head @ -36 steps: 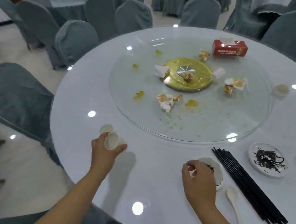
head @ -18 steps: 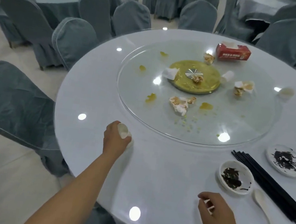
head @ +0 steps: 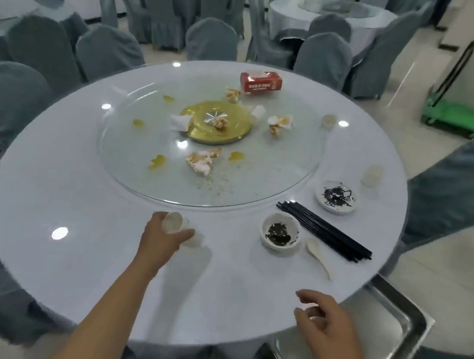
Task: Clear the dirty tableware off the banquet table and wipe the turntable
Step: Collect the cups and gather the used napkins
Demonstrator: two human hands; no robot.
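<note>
On the white round table (head: 76,203), the left hand (head: 161,240) grips small white cups (head: 175,224) near the glass turntable (head: 208,157), which is messy with crumpled tissues (head: 200,161). Further right sit a dirty bowl (head: 279,234) and black chopsticks (head: 325,231). The right hand (head: 328,327) hangs over the table edge, fingers loosely curled; whether it holds anything is unclear.

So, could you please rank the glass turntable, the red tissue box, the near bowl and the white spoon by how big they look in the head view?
1. Glass turntable, by far the largest.
2. Red tissue box and near bowl: they look alike, and the box sits farther away, so I won't rank them.
3. White spoon, smallest.
</note>
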